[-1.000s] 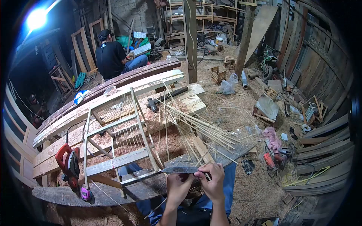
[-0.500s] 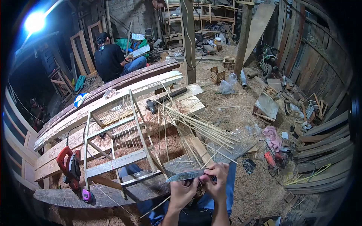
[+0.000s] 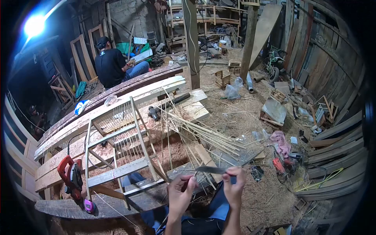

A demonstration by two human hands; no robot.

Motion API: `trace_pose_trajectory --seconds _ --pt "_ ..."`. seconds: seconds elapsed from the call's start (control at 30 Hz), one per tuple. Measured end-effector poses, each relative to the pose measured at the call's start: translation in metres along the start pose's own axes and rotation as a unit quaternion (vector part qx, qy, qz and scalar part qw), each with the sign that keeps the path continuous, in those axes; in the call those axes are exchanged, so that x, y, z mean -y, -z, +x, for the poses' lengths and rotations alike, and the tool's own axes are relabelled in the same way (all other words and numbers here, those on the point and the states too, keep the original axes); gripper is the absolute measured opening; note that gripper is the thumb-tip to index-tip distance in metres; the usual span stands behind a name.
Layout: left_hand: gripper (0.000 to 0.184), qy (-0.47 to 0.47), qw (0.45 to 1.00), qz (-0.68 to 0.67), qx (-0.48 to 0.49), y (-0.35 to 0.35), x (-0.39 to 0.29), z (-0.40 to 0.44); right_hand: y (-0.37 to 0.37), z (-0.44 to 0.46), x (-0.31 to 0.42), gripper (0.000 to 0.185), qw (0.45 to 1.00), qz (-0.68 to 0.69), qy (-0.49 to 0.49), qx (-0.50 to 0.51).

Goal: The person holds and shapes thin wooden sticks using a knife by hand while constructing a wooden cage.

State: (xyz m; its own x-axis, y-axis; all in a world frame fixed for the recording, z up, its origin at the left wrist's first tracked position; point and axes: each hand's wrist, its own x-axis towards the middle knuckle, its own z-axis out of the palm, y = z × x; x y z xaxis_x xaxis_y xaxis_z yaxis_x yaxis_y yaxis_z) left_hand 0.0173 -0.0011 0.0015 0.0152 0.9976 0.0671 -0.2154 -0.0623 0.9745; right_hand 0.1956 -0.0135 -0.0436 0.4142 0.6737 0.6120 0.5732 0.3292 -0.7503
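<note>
My right hand [image 3: 234, 188] grips a broad-bladed knife [image 3: 211, 170], its dark blade pointing left across the front of me. My left hand [image 3: 180, 196] is closed in a pinch just below and left of the blade's tip. Whatever lies between those fingers is too small to make out. Beyond the blade, a flat piece of wood [image 3: 206, 158] lies on the bench. A bundle of thin wooden sticks [image 3: 207, 133] spreads across the bench ahead. To the left stands a wooden frame with thin spindles [image 3: 121, 172].
A red power planer [image 3: 71, 176] and a pink tape measure [image 3: 89, 205] sit at the bench's left end. A hammer-like tool [image 3: 154, 112] lies behind the frame. A person in black [image 3: 111, 66] sits beyond the long planks [image 3: 137, 94]. Shavings and scraps cover the floor [image 3: 250, 203].
My hands have moved apart, the left one away from the blade. The knife has risen, shifted right and turned, so its blade looks narrower. The view has shifted slightly.
</note>
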Motion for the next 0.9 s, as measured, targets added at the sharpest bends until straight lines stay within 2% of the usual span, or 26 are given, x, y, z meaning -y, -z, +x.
trace_pose_trajectory --seconds 0.03,0.17,0.3,0.4,0.47,0.57,0.7,0.77,0.8,0.83,0.9 --pt "0.013 -0.001 1.000 0.004 -0.002 0.003 -0.001 0.000 -0.006 0.004 0.012 0.023 0.999 0.012 0.036 0.010" --pt "0.015 0.009 1.000 -0.017 0.001 0.008 -0.002 -0.002 -0.027 -0.001 0.032 0.024 0.994 0.047 0.062 0.082" --pt "0.017 0.016 0.999 0.047 0.012 0.011 0.014 -0.001 -0.035 -0.008 0.039 0.024 0.989 0.064 0.073 0.112" --pt "0.017 0.031 0.998 0.016 0.045 0.007 0.014 -0.003 -0.035 -0.007 0.035 0.022 0.990 0.066 0.073 0.102" --pt "0.017 -0.005 0.997 0.056 0.054 0.009 0.022 -0.003 -0.034 -0.006 0.032 0.022 0.990 0.073 0.075 0.099" --pt "0.018 -0.032 0.996 0.046 0.065 0.010 0.025 -0.002 -0.032 -0.006 0.028 0.021 0.988 0.058 0.087 0.112" --pt "0.017 0.020 0.997 -0.001 0.073 0.008 0.022 0.001 -0.036 -0.006 0.018 0.022 0.990 0.010 0.116 0.075" --pt "0.014 0.038 0.997 0.056 0.026 0.001 0.016 0.001 -0.034 -0.010 0.014 0.023 0.989 -0.017 0.123 0.075" --pt "0.011 -0.005 0.986 0.164 0.036 0.007 0.024 0.004 -0.033 -0.007 0.010 0.022 0.989 -0.051 0.129 0.049" --pt "0.011 -0.002 0.986 0.162 0.027 0.012 0.020 0.005 -0.030 -0.005 0.005 0.022 0.987 -0.084 0.134 0.023" --pt "0.014 0.071 0.997 0.036 -0.010 0.027 0.003 0.009 -0.009 -0.001 -0.020 0.019 0.992 -0.118 0.033 0.016"
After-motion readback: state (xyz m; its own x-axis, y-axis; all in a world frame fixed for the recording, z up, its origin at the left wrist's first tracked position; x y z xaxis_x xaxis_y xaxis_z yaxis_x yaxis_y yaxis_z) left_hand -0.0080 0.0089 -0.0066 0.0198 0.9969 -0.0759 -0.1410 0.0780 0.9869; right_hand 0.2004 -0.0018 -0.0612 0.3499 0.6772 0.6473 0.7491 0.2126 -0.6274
